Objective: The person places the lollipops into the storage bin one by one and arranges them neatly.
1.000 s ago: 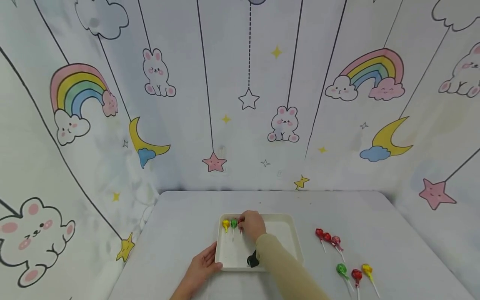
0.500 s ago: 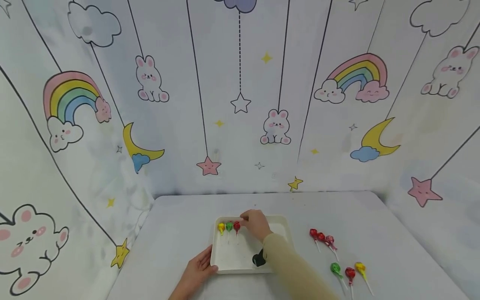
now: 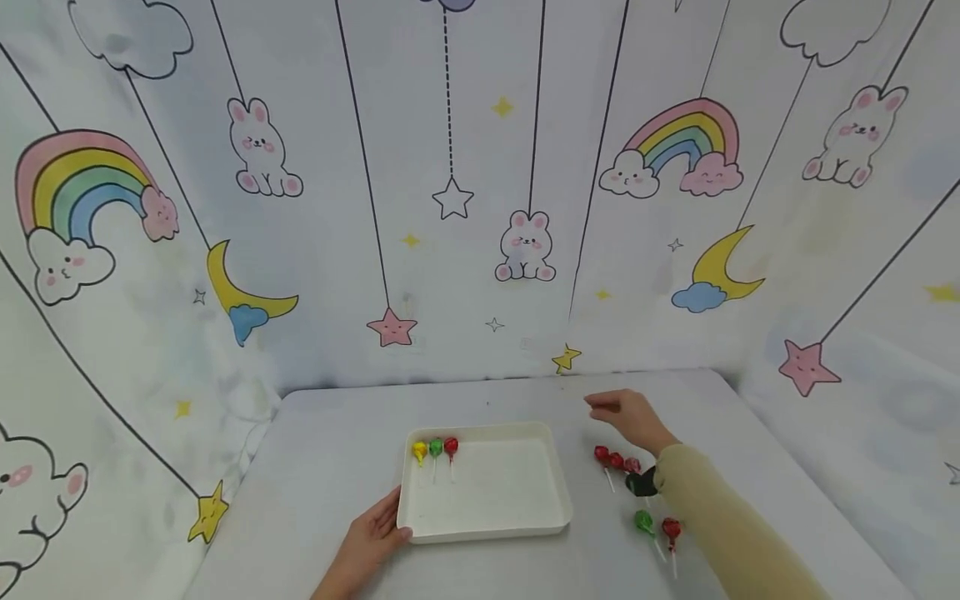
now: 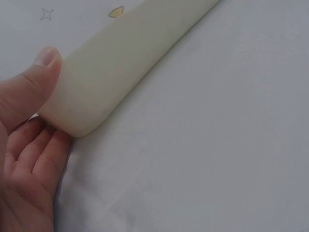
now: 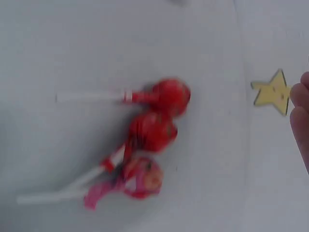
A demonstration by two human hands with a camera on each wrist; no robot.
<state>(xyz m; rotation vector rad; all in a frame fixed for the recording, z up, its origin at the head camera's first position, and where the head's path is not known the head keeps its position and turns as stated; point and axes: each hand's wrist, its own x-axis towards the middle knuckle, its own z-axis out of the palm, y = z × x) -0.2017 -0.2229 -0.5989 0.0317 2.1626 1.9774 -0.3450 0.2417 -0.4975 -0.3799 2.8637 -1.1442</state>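
My left hand (image 3: 367,537) grips the left side of the white tray (image 3: 491,492); in the left wrist view, its thumb lies on the rim and the fingers (image 4: 48,157) are under the corner. A yellow lollipop (image 3: 419,450), a green lollipop (image 3: 436,448) and a red lollipop (image 3: 451,447) stand in a row at the tray's upper left, sticks toward me. Holding nothing, my right hand (image 3: 630,417) hovers right of the tray, near two red lollipops (image 5: 171,96) and a red-pink lollipop (image 5: 142,178) on the table.
A green lollipop (image 3: 643,522) and a red lollipop (image 3: 671,529) lie nearer, beside the right sleeve (image 3: 731,517), which covers part of the table. The table (image 3: 315,442) meets a backdrop (image 3: 337,208) with printed rabbits, stars and rainbows.
My right hand let go of the red lollipop in the tray and moved right, past the tray's edge. The sleeve now hides the loose yellow lollipop. My left hand keeps its grip.
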